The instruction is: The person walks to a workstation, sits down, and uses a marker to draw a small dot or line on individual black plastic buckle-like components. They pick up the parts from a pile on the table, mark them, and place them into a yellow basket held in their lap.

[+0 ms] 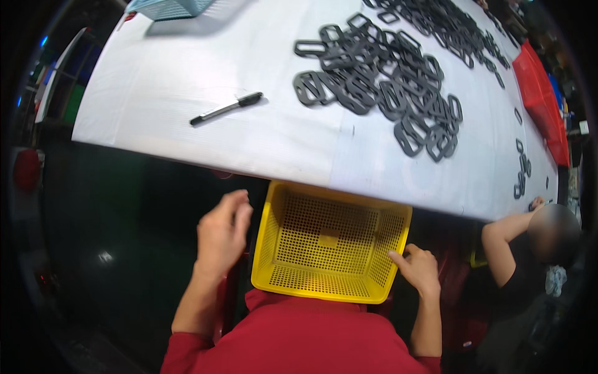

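A yellow perforated plastic basket (265, 274) rests at my lap, against the table's near edge, and its inside shows nothing in it. My right hand (417, 268) grips its right rim, thumb over the edge and fingers outside. Just left of the basket, my left hand (224, 229) is raised and apart from it, fingers loosely bent, thumb separated, holding nothing. Beyond the basket, a heap of flat dark grey ring-shaped pieces (380, 78) lies on the white-covered table (180, 134). A black-capped marker pen (225, 109) lies left of the heap.
More dark ring pieces (442, 28) spread along the far right, with a small group (522, 168) near the right edge. A light blue basket (169, 7) stands at the far left. Another person (511, 246) sits at the right, an arm on the table. Something red (542, 100) borders the table there.
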{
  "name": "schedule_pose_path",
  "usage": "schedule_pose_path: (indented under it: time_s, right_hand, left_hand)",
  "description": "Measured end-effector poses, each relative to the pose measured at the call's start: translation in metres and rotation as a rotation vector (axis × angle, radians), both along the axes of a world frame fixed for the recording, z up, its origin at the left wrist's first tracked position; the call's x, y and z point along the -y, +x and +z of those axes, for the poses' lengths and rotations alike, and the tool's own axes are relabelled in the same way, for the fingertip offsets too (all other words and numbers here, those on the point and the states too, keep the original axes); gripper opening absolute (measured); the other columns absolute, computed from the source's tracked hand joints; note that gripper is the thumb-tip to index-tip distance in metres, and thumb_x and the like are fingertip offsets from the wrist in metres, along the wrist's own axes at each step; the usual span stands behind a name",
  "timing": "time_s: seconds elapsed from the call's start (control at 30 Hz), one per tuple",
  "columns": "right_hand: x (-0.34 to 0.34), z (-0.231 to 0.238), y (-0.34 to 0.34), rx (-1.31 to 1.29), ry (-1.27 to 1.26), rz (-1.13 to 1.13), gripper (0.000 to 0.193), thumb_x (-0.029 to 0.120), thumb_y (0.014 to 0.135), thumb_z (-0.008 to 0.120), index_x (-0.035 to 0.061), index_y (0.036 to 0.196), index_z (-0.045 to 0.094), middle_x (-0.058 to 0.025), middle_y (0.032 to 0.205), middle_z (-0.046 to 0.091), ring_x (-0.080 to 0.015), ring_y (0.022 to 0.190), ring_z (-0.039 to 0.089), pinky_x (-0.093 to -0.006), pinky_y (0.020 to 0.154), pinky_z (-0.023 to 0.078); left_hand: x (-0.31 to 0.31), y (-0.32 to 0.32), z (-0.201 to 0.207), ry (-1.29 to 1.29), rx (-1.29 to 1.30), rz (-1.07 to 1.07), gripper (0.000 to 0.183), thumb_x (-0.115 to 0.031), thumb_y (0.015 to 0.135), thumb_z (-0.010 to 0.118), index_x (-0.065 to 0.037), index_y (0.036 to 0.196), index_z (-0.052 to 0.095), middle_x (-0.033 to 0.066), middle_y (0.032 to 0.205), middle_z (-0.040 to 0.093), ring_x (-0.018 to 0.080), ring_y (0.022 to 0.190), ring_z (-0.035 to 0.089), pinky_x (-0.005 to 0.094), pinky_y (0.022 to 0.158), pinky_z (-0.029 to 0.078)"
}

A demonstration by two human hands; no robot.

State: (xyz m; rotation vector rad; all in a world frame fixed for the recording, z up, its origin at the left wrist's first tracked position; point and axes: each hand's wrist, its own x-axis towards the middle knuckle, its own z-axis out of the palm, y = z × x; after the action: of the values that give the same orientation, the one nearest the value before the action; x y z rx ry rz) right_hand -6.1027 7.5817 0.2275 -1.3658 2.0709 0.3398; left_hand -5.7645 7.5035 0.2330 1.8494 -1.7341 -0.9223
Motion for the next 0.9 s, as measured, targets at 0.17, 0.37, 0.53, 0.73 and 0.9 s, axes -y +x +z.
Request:
schedule_pose_path:
  time_s: [0.17,0.37,0.53,0.73,0.9]
  right_hand:
    - [0.032,0.047,0.007,0.042,-0.329,0.017,0.028,0.034,0.078,0.062,0.0058,0.081,0.063,-0.0096,0.055,0.059,-0.0262,0.053,0.060,-0.0361,0.051,0.045]
    - [0.074,0.059,0.078,0.405,-0.885,0.127,0.019,0.015,0.077,0.064,0.0048,0.093,0.060,-0.0098,0.065,0.062,-0.0211,0.056,0.063,-0.0272,0.051,0.048]
    - [0.096,0.048,0.101,1.037,-0.705,-0.255,0.022,0.018,0.081,0.062,0.0016,0.096,0.059,-0.0033,0.062,0.058,-0.0062,0.052,0.051,-0.0200,0.046,0.040]
    - [0.088,0.036,0.088,1.294,-0.590,-0.390,0.029,0.030,0.085,0.058,0.0022,0.079,0.061,0.0019,0.060,0.052,-0.0025,0.049,0.042,-0.0170,0.044,0.033]
    - [0.064,0.031,0.086,1.377,-0.451,-0.382,0.031,0.033,0.088,0.052,0.0026,0.081,0.057,0.0010,0.064,0.052,-0.0047,0.052,0.046,-0.0178,0.048,0.038]
  left_hand:
    - [0.088,0.027,0.029,-0.712,0.229,0.018,0.022,-0.001,0.080,0.055,0.000,0.102,0.057,0.0128,0.098,0.061,0.0263,0.089,0.058,0.0309,0.076,0.046]
    - [0.130,0.036,0.002,-0.794,0.359,-0.126,0.012,-0.003,0.081,0.055,0.002,0.090,0.050,0.0121,0.097,0.058,0.0236,0.091,0.054,0.0337,0.078,0.044]
    - [0.063,-0.040,0.033,0.149,-0.732,-0.301,0.013,-0.012,0.091,0.046,-0.001,0.096,0.048,0.0042,0.075,0.060,0.0044,0.054,0.049,0.0171,0.050,0.039]
    - [0.018,-0.077,0.031,0.380,-0.706,-0.506,0.021,-0.016,0.093,0.040,-0.001,0.100,0.053,0.0025,0.070,0.060,0.0039,0.049,0.047,0.0165,0.046,0.038]
    - [-0.004,-0.085,0.014,0.494,-0.862,-0.476,0.024,-0.019,0.094,0.037,-0.001,0.099,0.053,0.0047,0.076,0.061,0.0059,0.055,0.052,0.0179,0.051,0.042]
